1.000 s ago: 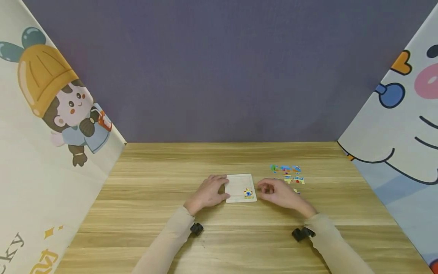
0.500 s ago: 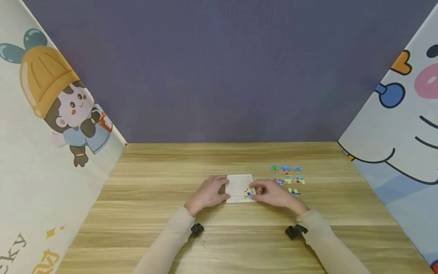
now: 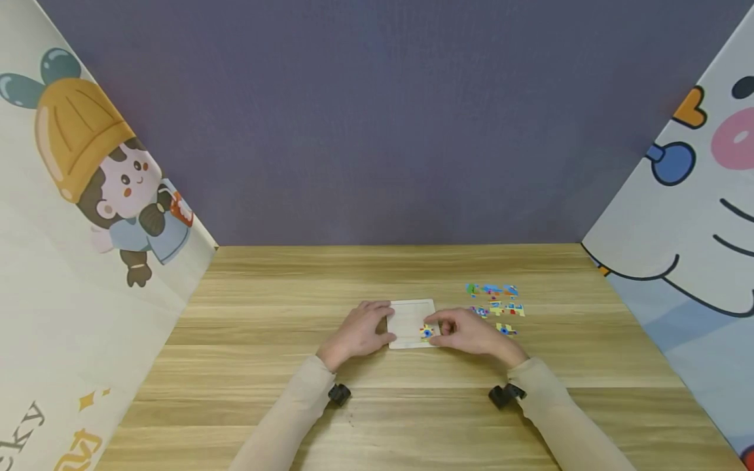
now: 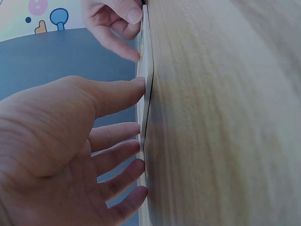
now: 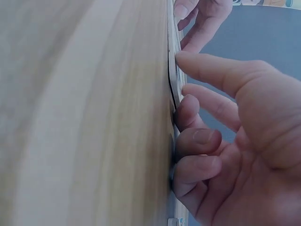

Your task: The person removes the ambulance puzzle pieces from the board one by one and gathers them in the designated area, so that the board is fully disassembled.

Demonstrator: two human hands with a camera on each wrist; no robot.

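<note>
A pale, shallow puzzle tray (image 3: 406, 320) lies flat on the table between the hands. One small puzzle piece (image 3: 427, 332), yellow with a blue round spot, sits in its near right corner. My left hand (image 3: 357, 329) rests its thumb and fingertips along the tray's left edge, the fingers nearly straight in the left wrist view. Index finger and thumb of my right hand (image 3: 468, 332) are set at the piece's far and near sides, holding it against the tray. The other right fingers (image 5: 197, 141) curl beside the tray's edge. Part of the piece's right side is hidden by that hand.
Several loose puzzle pieces (image 3: 495, 309) lie in rough rows to the right of the tray, one piece (image 3: 505, 330) close behind the right hand. A dark panel (image 3: 400, 131) closes off the table's back, with printed panels at both sides.
My right hand has moved left from beside the tray onto the piece in its corner, uncovering loose pieces behind it. The left hand stays where it was.
</note>
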